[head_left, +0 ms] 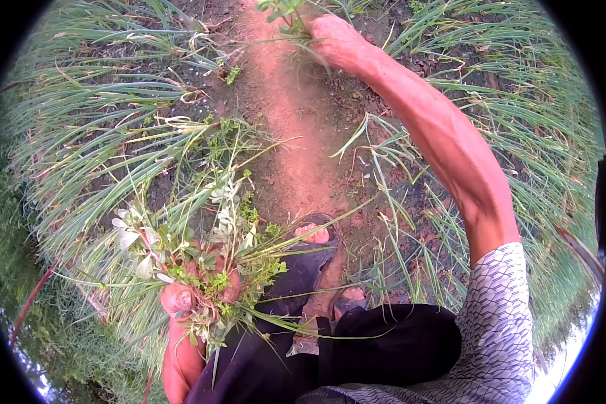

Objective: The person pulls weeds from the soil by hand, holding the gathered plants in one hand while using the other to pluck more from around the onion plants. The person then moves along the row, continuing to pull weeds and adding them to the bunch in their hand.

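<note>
My left hand [180,300], low on the left in front of my leg, is closed around a thick bunch of pulled weeds [232,249]. Long grass blades, small leafy sprigs and pale broad leaves stick out of the bunch on all sides and hide part of the fingers. Far forward at the top of the view, my right hand [335,42] reaches out on a stretched arm. Its fingers are closed at the stems of a small green leafy weed [284,12], with thin grass blades beside it. The weed's top is cut off by the frame edge.
Rows of onion-like plants [108,141] lean out on both sides of a bare reddish soil path [289,121]. Small weeds [233,74] grow along the left row. My feet [312,233] are on the path, below dark trousers [390,340].
</note>
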Demonstrator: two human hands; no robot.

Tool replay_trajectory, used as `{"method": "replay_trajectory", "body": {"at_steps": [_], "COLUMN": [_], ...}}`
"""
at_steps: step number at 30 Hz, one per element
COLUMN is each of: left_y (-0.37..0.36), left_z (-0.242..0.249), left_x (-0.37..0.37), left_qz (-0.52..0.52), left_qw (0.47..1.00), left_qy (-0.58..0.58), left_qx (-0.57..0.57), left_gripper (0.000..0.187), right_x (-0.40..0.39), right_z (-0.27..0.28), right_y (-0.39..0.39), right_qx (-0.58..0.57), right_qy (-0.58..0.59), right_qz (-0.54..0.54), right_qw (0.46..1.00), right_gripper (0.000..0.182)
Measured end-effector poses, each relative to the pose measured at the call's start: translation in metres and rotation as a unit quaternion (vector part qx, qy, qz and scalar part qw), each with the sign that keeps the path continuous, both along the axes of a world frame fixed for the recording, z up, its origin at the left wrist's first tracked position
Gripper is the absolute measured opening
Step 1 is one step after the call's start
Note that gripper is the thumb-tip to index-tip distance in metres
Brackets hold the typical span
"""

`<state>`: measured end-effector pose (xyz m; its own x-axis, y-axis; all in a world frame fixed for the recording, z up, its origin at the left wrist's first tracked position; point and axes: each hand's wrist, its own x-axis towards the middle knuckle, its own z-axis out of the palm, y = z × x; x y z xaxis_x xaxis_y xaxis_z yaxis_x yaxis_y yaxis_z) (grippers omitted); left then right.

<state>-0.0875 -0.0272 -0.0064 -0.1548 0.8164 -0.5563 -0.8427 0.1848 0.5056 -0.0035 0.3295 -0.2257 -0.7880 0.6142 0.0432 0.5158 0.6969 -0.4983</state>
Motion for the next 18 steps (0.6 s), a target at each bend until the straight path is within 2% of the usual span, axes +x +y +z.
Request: {"method": "replay_trajectory", "body": {"at_steps": [1, 2, 4, 7, 8, 13, 14, 16, 18], "left_y": [-0.003, -0.006, -0.011, -0.014, -0.013, -0.001, -0.009, -0.034, -0.054], "left_z": [0.000, -0.001, -0.003, -0.007, -0.007, -0.006, -0.010, -0.019, -0.025], "left_x": [0.000, -0.001, -0.003, -0.005, -0.006, -0.007, -0.010, -0.020, -0.026], "left_qz": [0.003, 0.005, 0.008, -0.007, -0.014, -0.050, -0.056, -0.071, -0.058], "left_qw": [1.000, 1.000, 1.000, 1.000, 1.000, 0.997, 0.998, 0.996, 0.994], "left_qy": [-0.007, -0.002, 0.006, -0.001, -0.005, 0.009, 0.020, 0.050, 0.061], "left_qx": [-0.006, -0.010, -0.017, -0.009, -0.003, 0.051, 0.033, -0.030, -0.073], "left_gripper": [0.062, 0.062, 0.062, 0.062, 0.061, 0.058, 0.058, 0.059, 0.061], "right_x": [-0.004, -0.006, -0.012, -0.015, -0.014, -0.020, -0.022, -0.024, -0.017], "right_z": [-0.008, -0.014, 0.008, 0.016, 0.013, 0.005, 0.004, 0.010, 0.030], "right_y": [-0.006, -0.010, -0.020, -0.020, -0.021, -0.019, -0.018, -0.002, 0.013], "right_qx": [0.046, 0.022, -0.023, -0.004, 0.042, 0.108, 0.121, 0.063, -0.110], "right_qy": [0.030, -0.005, -0.075, -0.072, -0.039, -0.030, -0.027, -0.062, -0.079], "right_qz": [0.003, -0.006, -0.025, 0.019, 0.035, 0.084, 0.096, 0.155, 0.134], "right_qw": [0.998, 1.000, 0.997, 0.997, 0.998, 0.990, 0.988, 0.984, 0.982], "right_gripper": [0.024, 0.023, 0.022, 0.019, 0.017, 0.015, 0.015, 0.010, 0.011]}}
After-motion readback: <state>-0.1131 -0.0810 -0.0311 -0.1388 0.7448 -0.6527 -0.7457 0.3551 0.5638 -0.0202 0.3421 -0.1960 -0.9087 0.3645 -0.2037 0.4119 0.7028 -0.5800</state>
